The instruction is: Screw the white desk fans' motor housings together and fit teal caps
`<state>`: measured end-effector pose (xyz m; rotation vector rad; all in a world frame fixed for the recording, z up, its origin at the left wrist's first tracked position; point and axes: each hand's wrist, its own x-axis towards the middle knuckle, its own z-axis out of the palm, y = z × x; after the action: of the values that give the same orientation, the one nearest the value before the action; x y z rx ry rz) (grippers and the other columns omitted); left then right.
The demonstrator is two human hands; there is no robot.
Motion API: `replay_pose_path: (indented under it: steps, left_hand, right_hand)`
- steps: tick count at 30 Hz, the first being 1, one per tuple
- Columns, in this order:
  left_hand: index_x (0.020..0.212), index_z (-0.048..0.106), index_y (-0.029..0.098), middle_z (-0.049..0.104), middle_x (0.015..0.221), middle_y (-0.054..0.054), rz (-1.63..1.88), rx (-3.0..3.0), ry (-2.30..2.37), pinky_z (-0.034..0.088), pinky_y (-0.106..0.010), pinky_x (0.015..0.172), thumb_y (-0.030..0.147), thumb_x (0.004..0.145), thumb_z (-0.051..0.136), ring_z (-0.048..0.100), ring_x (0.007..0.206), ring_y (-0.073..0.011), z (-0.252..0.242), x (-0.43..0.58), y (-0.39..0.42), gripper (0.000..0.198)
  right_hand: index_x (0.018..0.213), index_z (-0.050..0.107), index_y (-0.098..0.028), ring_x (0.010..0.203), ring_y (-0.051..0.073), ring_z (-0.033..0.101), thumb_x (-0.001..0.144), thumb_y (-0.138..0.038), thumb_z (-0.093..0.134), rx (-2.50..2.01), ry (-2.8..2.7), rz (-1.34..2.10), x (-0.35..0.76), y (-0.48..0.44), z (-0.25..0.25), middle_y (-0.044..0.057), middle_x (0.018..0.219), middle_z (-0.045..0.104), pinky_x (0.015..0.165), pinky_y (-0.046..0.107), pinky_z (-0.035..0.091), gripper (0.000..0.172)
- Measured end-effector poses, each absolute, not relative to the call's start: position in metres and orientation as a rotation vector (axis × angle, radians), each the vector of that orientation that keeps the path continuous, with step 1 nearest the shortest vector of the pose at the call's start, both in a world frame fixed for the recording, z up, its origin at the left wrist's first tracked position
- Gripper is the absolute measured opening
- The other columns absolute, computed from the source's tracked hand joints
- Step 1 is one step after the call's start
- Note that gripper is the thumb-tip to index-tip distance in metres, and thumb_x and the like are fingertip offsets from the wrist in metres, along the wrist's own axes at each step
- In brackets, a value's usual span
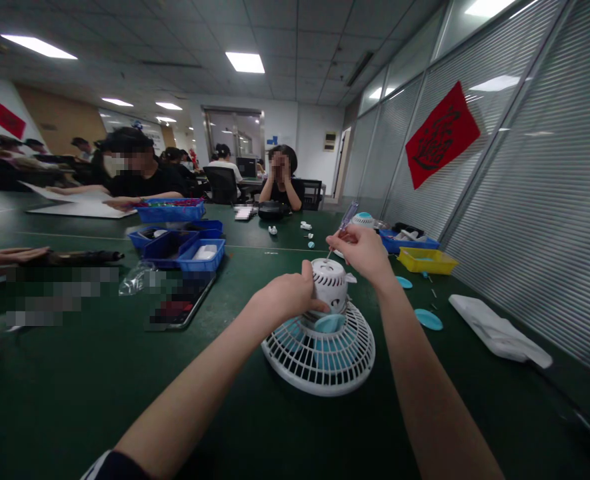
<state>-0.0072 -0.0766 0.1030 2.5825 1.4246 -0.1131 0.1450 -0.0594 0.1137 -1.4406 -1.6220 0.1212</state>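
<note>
A small white fan [319, 347] lies face down on the green table [75, 400], its grille on the surface and blue blades showing through. Its white motor housing [331, 283] points up. My left hand [285, 297] is closed around the left side of that housing. My right hand [362, 253] pinches a screwdriver [345, 219] with a clear handle, its tip aimed down at the top of the housing.
Blue trays [179, 247] sit at the left, a phone [182, 307] in front of them. A yellow tray [427, 260], blue round parts [429, 320] and a white piece [499, 331] lie at the right. Other people sit across; someone's hand [5, 259] rests at far left.
</note>
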Motion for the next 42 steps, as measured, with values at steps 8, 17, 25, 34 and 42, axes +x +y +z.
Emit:
replay_pose_path:
  steps: [8,17,25,34,42]
  left_hand:
    - [0.13,0.021,0.004,0.059,0.111,-0.024,-0.06,2.536,1.416,0.045,-0.035,0.077,0.048,0.078,0.055,0.057,0.104,-0.0338,0.104,-0.007,-0.077,0.076]
    - [0.127,0.024,0.006,0.06,0.109,-0.022,-0.06,2.557,1.404,0.045,-0.034,0.076,0.049,0.078,0.054,0.058,0.102,-0.0324,0.103,-0.007,-0.077,0.072]
    - [0.125,0.026,0.004,0.06,0.107,-0.024,-0.047,2.56,1.383,0.046,-0.035,0.074,0.049,0.077,0.055,0.059,0.099,-0.0339,0.104,-0.007,-0.077,0.072]
    - [0.129,0.021,0.002,0.06,0.109,-0.024,-0.059,2.561,1.38,0.046,-0.037,0.076,0.049,0.078,0.054,0.058,0.1,-0.0343,0.104,-0.007,-0.078,0.077]
    - [0.126,0.026,0.003,0.059,0.109,-0.025,-0.019,2.545,1.363,0.046,-0.039,0.077,0.048,0.077,0.056,0.057,0.101,-0.0362,0.103,-0.008,-0.076,0.073]
  right_hand:
    - [0.065,0.056,-0.016,0.047,0.011,0.053,0.073,-0.029,0.063,-1.424,-1.591,0.171,0.144,-0.06,0.113,0.002,0.059,0.064,0.049,0.025,0.038,0.017]
    - [0.07,0.057,-0.013,0.036,0.005,0.043,0.076,-0.026,0.058,-1.249,-1.582,0.41,0.148,-0.048,0.105,0.005,0.069,0.067,0.038,0.021,0.033,0.014]
    - [0.068,0.06,-0.014,0.039,0.007,0.047,0.083,-0.029,0.05,-1.342,-1.606,0.239,0.145,-0.053,0.108,0.004,0.068,0.066,0.041,0.021,0.036,0.024]
    - [0.067,0.056,-0.015,0.036,0.006,0.045,0.078,-0.031,0.058,-1.278,-1.55,0.36,0.146,-0.051,0.107,0.004,0.065,0.066,0.041,0.021,0.036,0.02]
    - [0.071,0.061,-0.014,0.037,0.007,0.046,0.085,-0.028,0.046,-1.332,-1.546,0.351,0.145,-0.055,0.11,0.004,0.072,0.069,0.042,0.022,0.038,0.025]
